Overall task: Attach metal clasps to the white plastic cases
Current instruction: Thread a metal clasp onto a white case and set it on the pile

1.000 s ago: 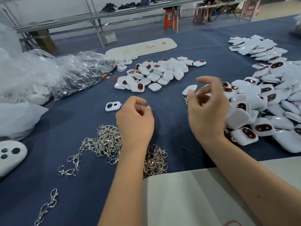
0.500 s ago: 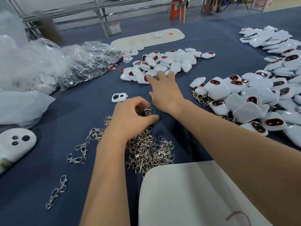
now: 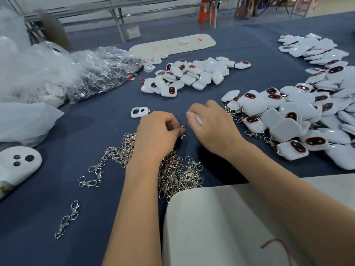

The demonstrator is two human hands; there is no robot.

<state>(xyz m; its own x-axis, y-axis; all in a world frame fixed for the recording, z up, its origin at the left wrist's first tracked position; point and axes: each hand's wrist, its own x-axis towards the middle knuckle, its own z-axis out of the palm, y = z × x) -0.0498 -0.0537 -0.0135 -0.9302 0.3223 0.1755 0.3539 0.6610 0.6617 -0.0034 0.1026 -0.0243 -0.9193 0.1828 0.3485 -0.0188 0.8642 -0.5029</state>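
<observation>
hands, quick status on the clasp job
Left hand pinching a metal clasp. Right hand gripping a white case, blurred. Not yet joined. Nothing between them.

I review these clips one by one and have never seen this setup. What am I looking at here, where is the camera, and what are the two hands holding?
No machine here: a person works bare-handed, filmed by one wide-angle camera on their head, looking down. The left hand pinches a metal clasp above the clasp pile on the blue cloth table. The right hand grips something white, blurred, probably a white case. Farther off lies a small pile of cases; the big pile at right shows clasps along its near edge. Crumpled plastic bags lie at left.
</observation>
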